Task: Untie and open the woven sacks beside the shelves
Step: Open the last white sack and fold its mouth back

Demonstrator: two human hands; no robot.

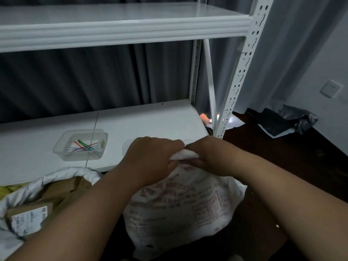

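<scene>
Two hands meet at the gathered neck of the white sack [180, 200] I am working on, which stands on the dark floor [282, 159] just in front of the lower shelf [150, 121]. My left hand [150, 157] has its fingers curled tight round the bunched top, and my right hand [209, 155] pinches the same bunch from the other side, knuckles nearly touching. Red print covers the sack's front, but it is too blurred for me to read. To the left an open sack [24, 187] shows brown parcels, one with a white label [28, 219] whose barcode and text I cannot make out. On the shelf sits a clear tray [81, 145] of coloured ties. A black bag [282, 123] lies by the curtain [273, 63], near a wall socket [330, 88].
</scene>
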